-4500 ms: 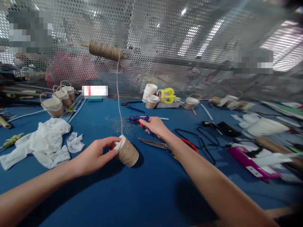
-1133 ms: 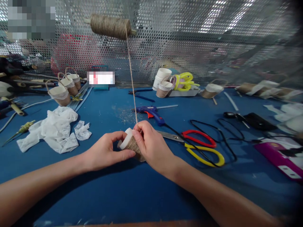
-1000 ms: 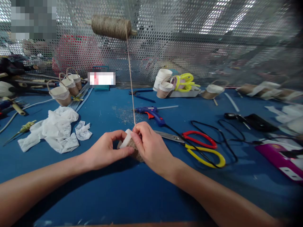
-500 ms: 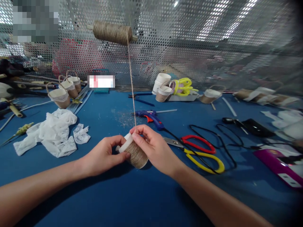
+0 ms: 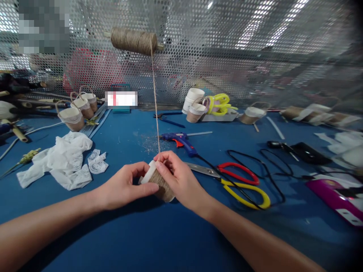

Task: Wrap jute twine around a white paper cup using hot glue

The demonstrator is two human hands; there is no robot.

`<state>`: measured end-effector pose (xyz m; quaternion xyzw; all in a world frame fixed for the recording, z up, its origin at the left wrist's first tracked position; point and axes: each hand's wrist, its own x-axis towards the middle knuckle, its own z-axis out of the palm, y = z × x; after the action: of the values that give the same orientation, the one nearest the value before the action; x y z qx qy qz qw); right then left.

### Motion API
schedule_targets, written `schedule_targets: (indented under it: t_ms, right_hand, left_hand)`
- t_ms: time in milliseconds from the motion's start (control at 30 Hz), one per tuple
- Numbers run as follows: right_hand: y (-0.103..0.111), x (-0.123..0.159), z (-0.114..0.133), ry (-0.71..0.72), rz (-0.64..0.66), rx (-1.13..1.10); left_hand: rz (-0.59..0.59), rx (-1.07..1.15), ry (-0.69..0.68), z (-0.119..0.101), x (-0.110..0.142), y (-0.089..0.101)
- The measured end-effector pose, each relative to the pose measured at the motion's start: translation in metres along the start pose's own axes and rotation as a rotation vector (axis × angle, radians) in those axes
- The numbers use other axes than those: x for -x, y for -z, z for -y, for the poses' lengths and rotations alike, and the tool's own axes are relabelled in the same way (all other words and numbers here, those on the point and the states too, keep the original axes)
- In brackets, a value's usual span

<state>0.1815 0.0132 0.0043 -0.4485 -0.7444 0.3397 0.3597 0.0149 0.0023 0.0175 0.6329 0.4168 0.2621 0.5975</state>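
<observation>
Between my hands a small paper cup lies tilted, its body wrapped in brown twine and its rim end white. My left hand grips the cup from the rim side, thumb across the twine wrapping. Closed on the cup's other side is my right hand, its fingertips at the spot where the twine strand meets the cup. That strand runs taut up to a spool of twine mounted on the mesh panel. The cup's inside is hidden.
A blue hot glue gun lies beyond my hands. Scissors with red and yellow handles are at the right, near a purple power strip. White lace is heaped at left, before several finished cups.
My right hand has shifted slightly left along the cup, and the cup has turned a little. My left thumb reaches further over the twine. The strand's lower end has moved left.
</observation>
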Motion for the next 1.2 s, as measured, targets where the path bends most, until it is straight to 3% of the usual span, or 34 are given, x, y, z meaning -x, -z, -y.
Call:
schedule_targets:
  t_ms: [333, 433, 533, 667, 800, 933, 1067, 1200]
  right_hand:
    - [-0.004, 0.002, 0.0, 0.234, -0.051, 0.109]
    - [-0.002, 0.003, 0.002, 0.203, -0.027, 0.089]
    - [0.004, -0.003, 0.004, 0.057, 0.03, -0.017]
    - [0.018, -0.04, 0.012, -0.181, -0.002, -0.274]
    - [0.034, -0.102, 0.03, -0.2, 0.046, -0.329]
    - [0.048, -0.153, 0.057, -0.172, -0.002, -0.32]
    - [0.051, -0.167, 0.074, -0.09, -0.093, -0.242]
    - [0.041, -0.146, 0.066, -0.02, -0.065, -0.092]
  left_hand:
    - [-0.107, 0.094, 0.01, 0.001, -0.005, -0.002]
    - [-0.102, 0.118, 0.019, 0.002, -0.005, -0.002]
    - [-0.101, 0.129, 0.019, 0.002, -0.004, -0.003]
    - [-0.114, 0.175, 0.039, -0.001, -0.003, -0.004]
    - [-0.112, 0.23, 0.07, -0.003, -0.002, -0.007]
    - [-0.085, 0.251, 0.105, -0.003, 0.0, -0.009]
    - [-0.032, 0.288, 0.134, -0.003, 0.001, -0.01]
    - [-0.009, 0.306, 0.147, -0.003, 0.002, -0.01]
